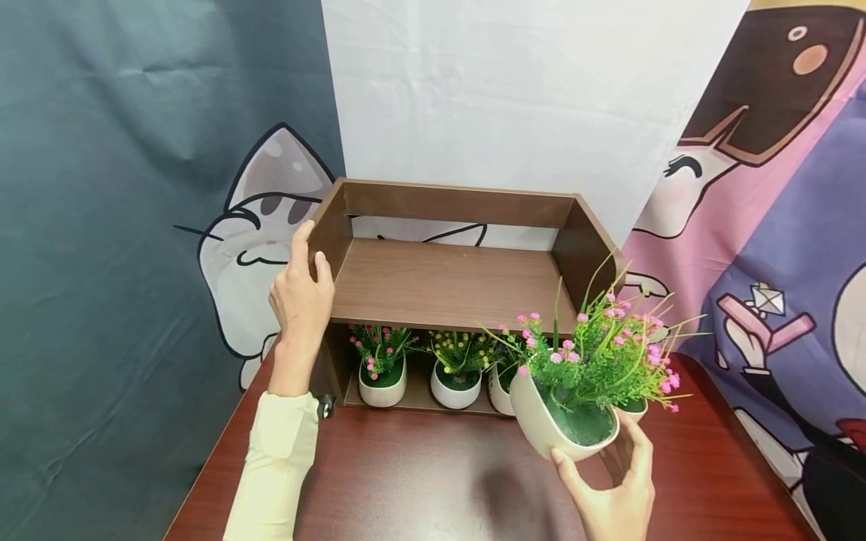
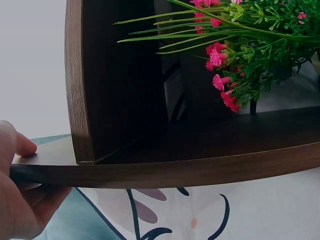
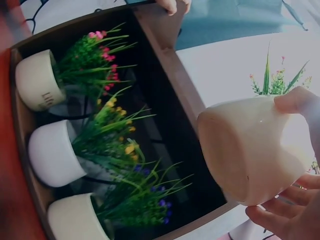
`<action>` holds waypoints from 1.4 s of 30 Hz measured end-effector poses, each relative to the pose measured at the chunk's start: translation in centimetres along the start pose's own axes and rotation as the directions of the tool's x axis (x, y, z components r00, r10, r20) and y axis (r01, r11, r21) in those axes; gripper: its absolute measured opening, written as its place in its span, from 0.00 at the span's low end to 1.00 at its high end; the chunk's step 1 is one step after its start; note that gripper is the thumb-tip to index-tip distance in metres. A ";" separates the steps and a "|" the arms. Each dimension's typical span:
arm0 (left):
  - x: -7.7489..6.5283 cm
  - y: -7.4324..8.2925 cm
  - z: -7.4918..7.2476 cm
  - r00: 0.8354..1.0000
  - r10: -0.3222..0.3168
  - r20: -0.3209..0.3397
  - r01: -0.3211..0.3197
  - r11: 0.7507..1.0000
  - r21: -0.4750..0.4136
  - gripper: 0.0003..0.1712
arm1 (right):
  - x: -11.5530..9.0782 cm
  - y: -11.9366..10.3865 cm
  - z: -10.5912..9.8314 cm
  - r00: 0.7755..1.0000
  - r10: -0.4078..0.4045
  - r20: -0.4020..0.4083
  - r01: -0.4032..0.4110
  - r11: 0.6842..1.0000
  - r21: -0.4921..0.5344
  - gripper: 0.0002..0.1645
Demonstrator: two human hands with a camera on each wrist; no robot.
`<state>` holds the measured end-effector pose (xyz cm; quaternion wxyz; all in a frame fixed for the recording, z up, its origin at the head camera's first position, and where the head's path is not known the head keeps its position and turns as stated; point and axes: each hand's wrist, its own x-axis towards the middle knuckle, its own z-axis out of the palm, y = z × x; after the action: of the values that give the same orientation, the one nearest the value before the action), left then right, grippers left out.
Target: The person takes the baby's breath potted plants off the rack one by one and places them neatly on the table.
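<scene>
My right hand [image 1: 612,496] holds a cream pot of artificial pink flowers [image 1: 541,417] in front of the right end of a brown two-tier shelf [image 1: 440,282]. The pot is tilted, thumb on one side and fingers on the other; in the right wrist view its bare underside [image 3: 225,152] shows. My left hand [image 1: 301,293] grips the shelf's left side panel [image 2: 50,172], thumb on one face and fingers on the other. On the lower tier stand a pink-flowered pot [image 1: 383,387], a yellow-flowered white pot [image 1: 456,387] and a blue-flowered pot [image 3: 77,217].
The shelf stands on a glossy reddish-brown table [image 1: 406,466]. Behind the held plant, another pot [image 1: 634,409] is mostly hidden. Printed cloths hang around: a teal one [image 1: 135,263] at left, a white one [image 1: 507,98] behind and a cartoon one [image 1: 778,300] at right.
</scene>
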<state>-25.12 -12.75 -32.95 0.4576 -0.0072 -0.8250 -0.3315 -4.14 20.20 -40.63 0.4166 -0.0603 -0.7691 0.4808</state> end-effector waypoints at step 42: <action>-0.1 -0.1 0.2 0.999 0.012 -0.031 -0.012 1.000 -0.005 0.24 | -6.1 11.6 -3.1 0.978 0.175 -0.113 -0.182 0.981 -0.061 0.57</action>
<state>-25.27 -12.66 -33.12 0.4723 -0.0081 -0.8170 -0.3308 -1.57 25.51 -52.80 0.4101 -0.1697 -0.7536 0.4849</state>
